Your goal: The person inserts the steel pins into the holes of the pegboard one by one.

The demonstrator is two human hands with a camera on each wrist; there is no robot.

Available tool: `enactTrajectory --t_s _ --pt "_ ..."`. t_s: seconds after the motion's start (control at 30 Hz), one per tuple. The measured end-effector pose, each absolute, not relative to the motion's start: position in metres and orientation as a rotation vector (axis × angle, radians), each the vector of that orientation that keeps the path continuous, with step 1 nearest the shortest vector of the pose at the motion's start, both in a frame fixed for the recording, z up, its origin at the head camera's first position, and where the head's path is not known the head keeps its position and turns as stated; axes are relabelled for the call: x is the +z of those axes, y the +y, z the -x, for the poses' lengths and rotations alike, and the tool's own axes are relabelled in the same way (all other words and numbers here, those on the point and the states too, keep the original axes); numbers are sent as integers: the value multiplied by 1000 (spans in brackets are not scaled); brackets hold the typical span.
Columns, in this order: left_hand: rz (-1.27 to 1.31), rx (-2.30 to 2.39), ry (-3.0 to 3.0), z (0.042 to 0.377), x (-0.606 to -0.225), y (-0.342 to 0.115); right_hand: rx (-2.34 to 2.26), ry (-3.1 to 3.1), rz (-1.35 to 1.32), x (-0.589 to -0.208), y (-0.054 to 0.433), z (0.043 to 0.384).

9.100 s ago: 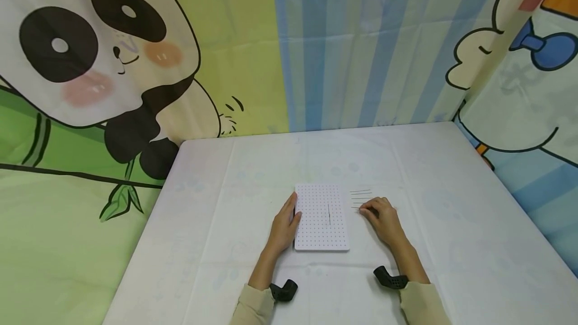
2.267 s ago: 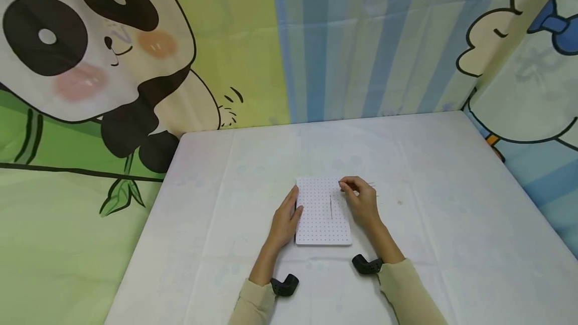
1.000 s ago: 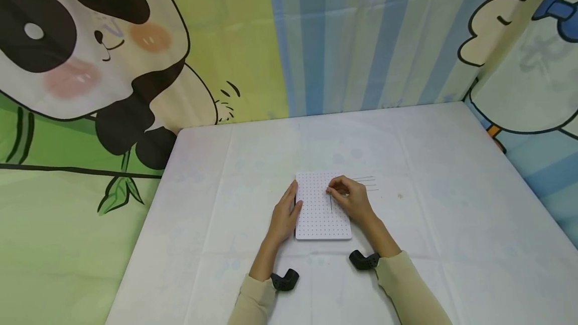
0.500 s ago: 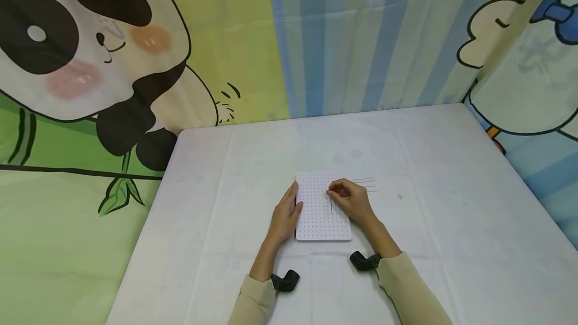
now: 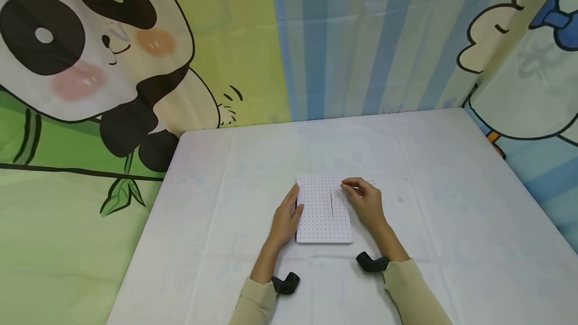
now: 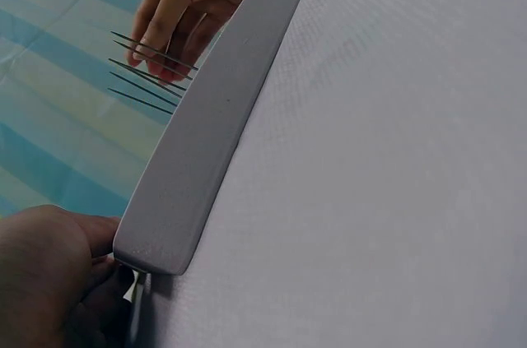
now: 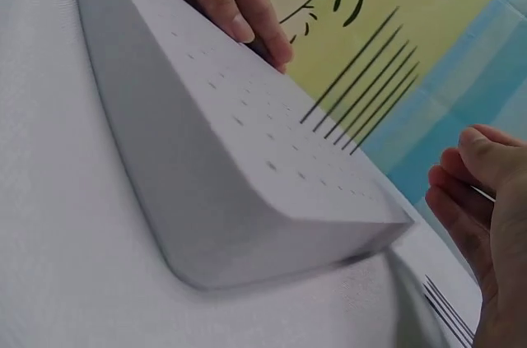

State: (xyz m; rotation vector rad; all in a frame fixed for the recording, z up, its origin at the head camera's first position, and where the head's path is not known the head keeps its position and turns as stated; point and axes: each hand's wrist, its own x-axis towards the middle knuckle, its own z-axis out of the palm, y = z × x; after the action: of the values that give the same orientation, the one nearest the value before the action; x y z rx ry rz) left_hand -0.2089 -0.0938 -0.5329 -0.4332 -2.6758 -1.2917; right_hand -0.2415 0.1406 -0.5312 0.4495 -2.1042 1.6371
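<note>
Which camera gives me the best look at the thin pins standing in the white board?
The right wrist view: the pins appear as separate dark lines rising from the board. The left wrist view hides their bases behind the board's edge. The head view blends them into one thin line.

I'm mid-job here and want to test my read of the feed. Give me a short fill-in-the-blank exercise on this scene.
1. The left hand rests against the ____ side of the white pegboard.
2. The thin dark rods set in the pegboard stand ____ rather than lying flat.
3. The loose rods lie on the table off the pegboard's ____ side.
4. Of the pegboard's far and near ends, the right hand has its fingertips closer to the ____ one.

Missing words: left; upright; right; far.
</note>
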Motion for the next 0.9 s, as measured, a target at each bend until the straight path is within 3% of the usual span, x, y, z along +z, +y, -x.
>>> enactTrajectory --t_s 0.47,0.9 --pt "436 -1288 -2675 208 -534 -94 1587 -2143 -325 -527 168 241" --pt "439 -1286 -2679 209 -536 -95 1232 -2420 -338 -535 199 242"
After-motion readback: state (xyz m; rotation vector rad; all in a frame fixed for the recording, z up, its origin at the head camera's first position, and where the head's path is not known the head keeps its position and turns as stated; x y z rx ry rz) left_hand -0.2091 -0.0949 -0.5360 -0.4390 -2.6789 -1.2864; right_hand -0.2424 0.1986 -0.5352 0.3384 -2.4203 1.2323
